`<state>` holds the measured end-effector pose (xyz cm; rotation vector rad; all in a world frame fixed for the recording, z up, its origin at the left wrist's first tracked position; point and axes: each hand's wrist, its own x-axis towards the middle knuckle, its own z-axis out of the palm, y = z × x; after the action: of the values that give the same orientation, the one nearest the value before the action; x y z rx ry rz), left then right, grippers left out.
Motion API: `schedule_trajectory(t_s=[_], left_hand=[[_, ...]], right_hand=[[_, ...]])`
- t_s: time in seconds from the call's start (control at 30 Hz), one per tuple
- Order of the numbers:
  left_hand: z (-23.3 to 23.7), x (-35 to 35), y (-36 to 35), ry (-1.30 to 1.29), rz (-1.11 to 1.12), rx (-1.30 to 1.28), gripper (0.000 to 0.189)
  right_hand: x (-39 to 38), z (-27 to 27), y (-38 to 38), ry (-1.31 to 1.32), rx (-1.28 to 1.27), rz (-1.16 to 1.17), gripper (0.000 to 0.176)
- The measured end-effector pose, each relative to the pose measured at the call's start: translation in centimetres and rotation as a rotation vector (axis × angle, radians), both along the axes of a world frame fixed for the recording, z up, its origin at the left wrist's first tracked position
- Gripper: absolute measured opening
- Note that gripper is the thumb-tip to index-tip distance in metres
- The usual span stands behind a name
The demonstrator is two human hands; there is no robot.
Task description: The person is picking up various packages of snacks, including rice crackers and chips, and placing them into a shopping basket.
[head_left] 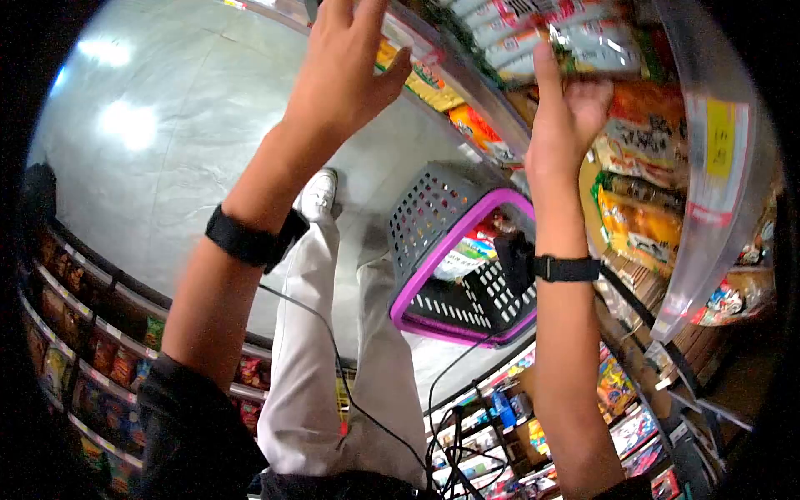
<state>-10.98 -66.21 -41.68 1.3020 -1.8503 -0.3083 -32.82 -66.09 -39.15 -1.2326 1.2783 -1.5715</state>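
At the top right, my right hand [567, 121] is under a silvery-white packet [587, 52] on the shelf, its thumb up against the packet's near side and its fingers curled beneath. My left hand [354, 62] is raised at the top centre beside the shelf edge, its thumb and fingers apart; its fingertips reach the frame's top edge and nothing shows in it. A grey basket with a purple rim [406, 304] stands below, between my forearms, with some colourful packets [468, 254] inside.
More bagged goods [642, 221] fill the shelf at right, behind a clear strip with a price label [718, 142]. Shelves of snacks [117, 362] line the lower left. Black cables [454, 446] hang near my legs. Grey floor [192, 108] lies at upper left.
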Motion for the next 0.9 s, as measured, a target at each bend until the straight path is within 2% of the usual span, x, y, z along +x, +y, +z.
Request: schedule_trajectory(t_s=[0.07, 0.1, 0.17, 0.23, 0.3, 0.33, 0.37, 0.4, 0.43, 0.5, 0.53, 0.57, 0.63, 0.67, 0.73, 0.77, 0.83, 0.87, 0.9], left_hand=[[-1.1, -0.9, 3.3, 0.012, -0.004, 0.135, 0.068], [-1.7, -0.9, 5.1, 0.012, -0.022, 0.152, 0.068], [-3.3, -1.1, 9.5, 0.015, -0.099, 0.365, 0.069], [-4.5, -1.8, 14.1, 0.018, -0.174, 0.615, 0.071], [-5.0, -2.3, 18.2, 0.002, -0.225, 0.86, 0.072], [-5.5, -2.5, 20.2, -0.007, -0.274, 0.877, 0.072], [-6.1, -3.4, 22.1, -0.017, -0.327, 0.891, 0.071], [-6.0, -3.6, 23.4, -0.06, -0.352, 0.969, 0.07], [-5.8, -3.8, 24.6, -0.104, -0.377, 1.047, 0.069], [-6.0, -4.7, 26.6, -0.104, -0.439, 0.992, 0.064], [-5.7, -4.9, 27.1, -0.115, -0.479, 1.02, 0.062], [-5.7, -5.9, 27.7, -0.123, -0.52, 1.04, 0.061], [-5.5, -6.5, 27.8, -0.158, -0.557, 0.997, 0.058], [-5.3, -7.4, 28.0, -0.203, -0.565, 1.039, 0.056], [-4.7, -8.5, 27.3, -0.265, -0.584, 1.062, 0.054], [-4.5, -9.3, 27.1, -0.254, -0.573, 1.062, 0.052], [-3.8, -10.6, 26.9, -0.251, -0.572, 1.04, 0.049], [-3.6, -10.9, 26.9, -0.223, -0.552, 1.02, 0.047], [-3.2, -11.9, 27.0, -0.185, -0.534, 0.985, 0.046]], right_hand=[[-1.8, -0.3, 3.4, 0.091, 0.053, -0.134, 0.072], [-1.2, 0.3, 6.0, 0.164, 0.054, -0.253, 0.062], [-3.0, -0.7, 12.3, 0.31, 0.16, -0.316, 0.041], [-6.3, -2.7, 19.9, 0.202, 0.47, -0.246, 0.022], [-9.3, -6.0, 26.6, 0.437, 0.591, -0.258, 0.016], [-11.0, -7.7, 29.4, 0.395, 0.741, -0.194, 0.017], [-12.8, -9.4, 32.0, 0.349, 0.888, -0.132, 0.019], [-12.9, -10.7, 33.6, 0.547, 0.861, -0.065, 0.028], [-14.2, -12.4, 35.3, 0.631, 0.893, 0.039, 0.05], [-16.7, -15.8, 36.7, 0.782, 0.729, 0.184, 0.073], [-17.2, -16.2, 36.2, 0.729, 0.801, 0.252, 0.085], [-18.2, -17.1, 35.7, 0.955, 0.706, 0.303, 0.083], [-19.0, -19.3, 35.6, 1.098, 0.796, 0.358, 0.07], [-19.8, -19.6, 36.5, 1.091, 0.795, 0.34, 0.07], [-18.9, -18.9, 36.9, 1.265, 0.792, 0.25, 0.053], [-18.7, -17.8, 37.5, 1.262, 0.787, 0.24, 0.053], [-18.8, -15.2, 38.9, 1.187, 0.998, 0.266, 0.038], [-19.2, -15.2, 39.1, 1.165, 0.954, 0.208, 0.032], [-19.2, -11.3, 40.4, 1.035, 0.822, 0.119, 0.027]])
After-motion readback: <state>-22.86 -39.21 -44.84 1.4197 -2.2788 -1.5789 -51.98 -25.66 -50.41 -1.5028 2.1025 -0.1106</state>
